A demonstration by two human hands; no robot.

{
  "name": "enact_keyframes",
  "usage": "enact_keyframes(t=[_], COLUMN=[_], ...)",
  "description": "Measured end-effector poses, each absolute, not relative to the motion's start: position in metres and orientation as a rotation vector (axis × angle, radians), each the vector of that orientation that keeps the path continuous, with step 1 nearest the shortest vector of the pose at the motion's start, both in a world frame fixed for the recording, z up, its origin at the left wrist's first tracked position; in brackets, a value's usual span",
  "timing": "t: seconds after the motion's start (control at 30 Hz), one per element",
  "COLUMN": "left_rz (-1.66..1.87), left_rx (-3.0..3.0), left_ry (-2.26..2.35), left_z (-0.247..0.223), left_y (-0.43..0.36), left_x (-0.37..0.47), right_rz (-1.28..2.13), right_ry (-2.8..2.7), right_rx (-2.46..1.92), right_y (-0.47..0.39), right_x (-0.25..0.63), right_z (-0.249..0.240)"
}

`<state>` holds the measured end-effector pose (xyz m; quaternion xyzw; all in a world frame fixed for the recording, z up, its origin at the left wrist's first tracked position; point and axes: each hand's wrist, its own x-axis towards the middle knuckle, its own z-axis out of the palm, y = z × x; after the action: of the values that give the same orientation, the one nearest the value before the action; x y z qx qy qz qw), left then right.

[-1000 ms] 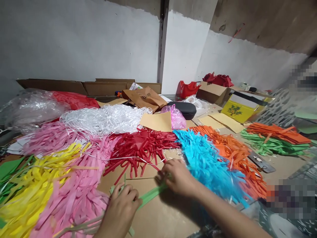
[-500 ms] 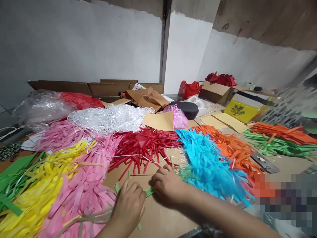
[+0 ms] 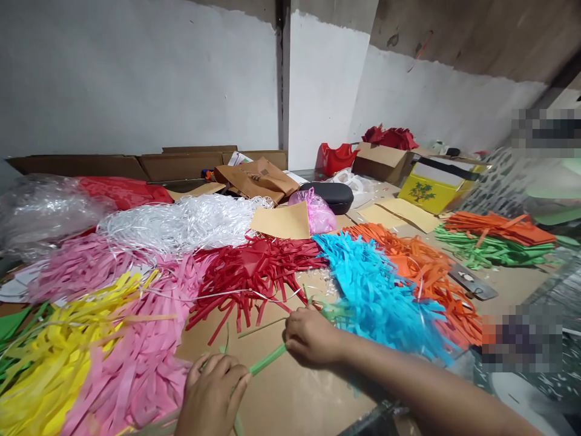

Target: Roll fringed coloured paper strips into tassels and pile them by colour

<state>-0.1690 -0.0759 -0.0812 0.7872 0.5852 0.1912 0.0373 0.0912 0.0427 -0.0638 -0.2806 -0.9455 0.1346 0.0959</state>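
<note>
A green strip (image 3: 267,358) runs between my two hands, stretched low over the brown cardboard (image 3: 295,399). My left hand (image 3: 214,387) is closed on its near end, with loose ends showing above and below the fingers. My right hand (image 3: 311,336) grips the other end, and thin green pieces stick out beyond the knuckles. To the left of my left hand lie pink strips (image 3: 140,351). A bundle of blue strips (image 3: 381,290) lies just right of my right hand. Dark red strips (image 3: 254,266) spread out behind both hands.
Yellow strips (image 3: 72,339) lie far left. White string (image 3: 181,224), a pink plastic bag (image 3: 320,212) and a black case (image 3: 333,195) sit behind. Orange strips (image 3: 422,260) and a yellow box (image 3: 431,184) are on the right. A blurred person is at the right edge.
My left hand has moved down and left, away from the right hand, so more of the green strip shows between them. The view has swung slightly to the right.
</note>
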Motion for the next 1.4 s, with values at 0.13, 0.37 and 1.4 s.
enact_keyframes(t=[0.13,0.37,1.4], left_rz=[0.481,0.534,0.598], left_rx=[2.318,2.388,2.553], left_ry=[1.866,1.917,1.798], left_z=[-0.085,-0.084,-0.085], left_y=[-0.073,-0.07,-0.065], left_x=[-0.166,-0.163,-0.152], right_rz=[0.469,0.381,0.054], right_ry=[-2.84,-2.812,-2.856], right_rx=[-0.871,-0.981,-0.791], right_y=[0.051,0.046,0.032], right_x=[0.08,0.078,0.084], right_z=[-0.061,-0.061,-0.07])
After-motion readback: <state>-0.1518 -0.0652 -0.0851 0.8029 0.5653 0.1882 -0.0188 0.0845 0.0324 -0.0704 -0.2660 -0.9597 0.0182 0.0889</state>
